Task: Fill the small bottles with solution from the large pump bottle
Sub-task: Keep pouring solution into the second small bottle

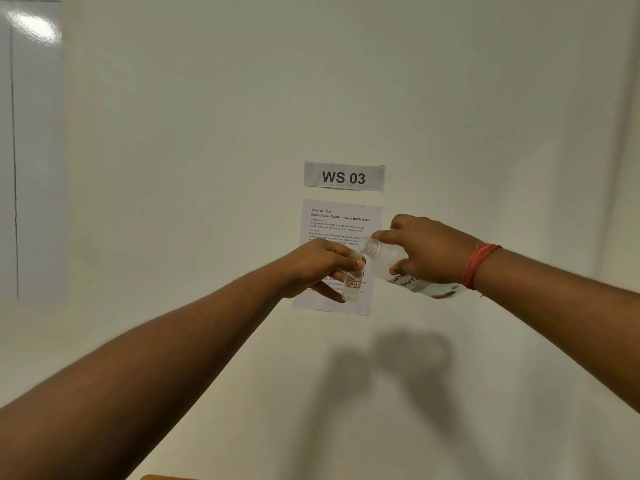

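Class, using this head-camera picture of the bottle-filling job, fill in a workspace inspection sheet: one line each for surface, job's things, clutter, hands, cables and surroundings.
Surface: only a sliver of an orange-brown edge shows at the bottom; what it belongs to cannot be told.
Job's things: large bottle, uncapped and tilted, its mouth at the top of the small bottle, which is upright and labelled 78. No pump is seen.
Clutter: nothing seen.
Hands: left hand grips the small bottle; right hand grips the large bottle and wears a red thread wristband.
Cables: nothing seen.
Surroundings: pale wall with a WS 03 sign and a printed task sheet beneath it; shadows of the hands fall on the wall below.
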`<state>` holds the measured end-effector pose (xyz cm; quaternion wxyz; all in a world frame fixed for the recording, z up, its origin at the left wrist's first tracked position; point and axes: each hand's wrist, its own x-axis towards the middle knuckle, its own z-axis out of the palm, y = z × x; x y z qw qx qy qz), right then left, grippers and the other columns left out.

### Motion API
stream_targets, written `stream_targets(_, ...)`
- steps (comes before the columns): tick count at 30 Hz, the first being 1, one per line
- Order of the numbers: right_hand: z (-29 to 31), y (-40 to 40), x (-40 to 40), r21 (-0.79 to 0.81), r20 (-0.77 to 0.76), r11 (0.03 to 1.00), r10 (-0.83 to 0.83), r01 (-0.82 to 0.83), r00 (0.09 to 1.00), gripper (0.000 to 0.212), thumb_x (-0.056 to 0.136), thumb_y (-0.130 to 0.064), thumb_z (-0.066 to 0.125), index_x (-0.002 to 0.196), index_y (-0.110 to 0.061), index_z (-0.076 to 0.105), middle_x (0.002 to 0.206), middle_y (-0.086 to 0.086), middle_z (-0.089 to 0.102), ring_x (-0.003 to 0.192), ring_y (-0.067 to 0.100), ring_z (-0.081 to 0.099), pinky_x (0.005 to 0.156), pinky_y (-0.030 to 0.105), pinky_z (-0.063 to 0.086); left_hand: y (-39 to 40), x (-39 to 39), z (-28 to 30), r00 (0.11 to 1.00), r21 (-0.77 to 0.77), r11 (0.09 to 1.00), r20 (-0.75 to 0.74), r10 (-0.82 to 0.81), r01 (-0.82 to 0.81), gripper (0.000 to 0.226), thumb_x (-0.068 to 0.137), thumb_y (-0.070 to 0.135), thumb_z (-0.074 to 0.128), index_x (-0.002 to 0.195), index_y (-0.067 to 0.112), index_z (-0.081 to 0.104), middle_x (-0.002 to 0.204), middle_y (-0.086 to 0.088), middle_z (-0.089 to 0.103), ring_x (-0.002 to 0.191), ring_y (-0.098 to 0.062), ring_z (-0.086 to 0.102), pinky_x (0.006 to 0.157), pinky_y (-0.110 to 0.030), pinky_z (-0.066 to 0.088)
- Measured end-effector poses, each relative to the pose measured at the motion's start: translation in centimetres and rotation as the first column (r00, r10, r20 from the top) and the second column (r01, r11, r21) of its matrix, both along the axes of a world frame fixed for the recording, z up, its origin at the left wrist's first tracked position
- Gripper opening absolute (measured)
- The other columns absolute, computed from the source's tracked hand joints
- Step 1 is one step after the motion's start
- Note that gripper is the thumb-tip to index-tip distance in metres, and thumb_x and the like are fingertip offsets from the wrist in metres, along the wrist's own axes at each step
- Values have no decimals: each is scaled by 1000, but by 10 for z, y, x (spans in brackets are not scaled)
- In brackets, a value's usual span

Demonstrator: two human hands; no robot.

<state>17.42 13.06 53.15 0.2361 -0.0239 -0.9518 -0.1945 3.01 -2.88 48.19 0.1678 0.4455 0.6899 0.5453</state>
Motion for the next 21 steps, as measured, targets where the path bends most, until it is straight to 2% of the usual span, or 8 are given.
stream_targets(6, 3, 2, -3, 24, 6, 1000, -4, 4, 1000, 70, 89, -34, 69, 151, -30, 35, 131, 1, 47, 111, 21, 53, 83, 25, 42, 2, -3, 2, 1000, -8, 1000, -18, 6, -6, 19, 93, 14, 71, 111, 7, 75, 108, -11, 77, 104, -27, 73, 83, -55, 62)
stream_targets(14, 4, 7, -8, 86, 26, 996, -35, 33, 999, 69, 90, -32, 68, 151, -30, 35, 133, 1, 45, 107, 24, 57, 81, 26, 43, 7, -6, 0, 1000, 0, 1000, -18, 3, -3, 18, 94, 13, 69, 110, 8, 75, 108, -10, 77, 102, -25, 74, 79, -50, 64)
stream_targets(17, 5, 8, -10, 99, 39, 994, -49, 45, 998, 68, 90, -31, 69, 150, -30, 36, 132, 2, 45, 104, 25, 58, 83, 32, 51, 10, -8, -1, 1000, 1, 1000, -13, 6, -6, 18, 94, 13, 70, 110, 7, 75, 108, -10, 77, 103, -25, 74, 80, -50, 64)
stream_targets(21, 7, 9, -13, 125, 59, 990, -66, 58, 996, 68, 90, -30, 68, 150, -30, 35, 132, 3, 44, 103, 26, 58, 84, 34, 52, 13, -12, -3, 1000, 2, 1000, -9, 2, -2, 20, 93, 14, 71, 111, 8, 75, 109, -10, 77, 103, -25, 74, 81, -52, 63)
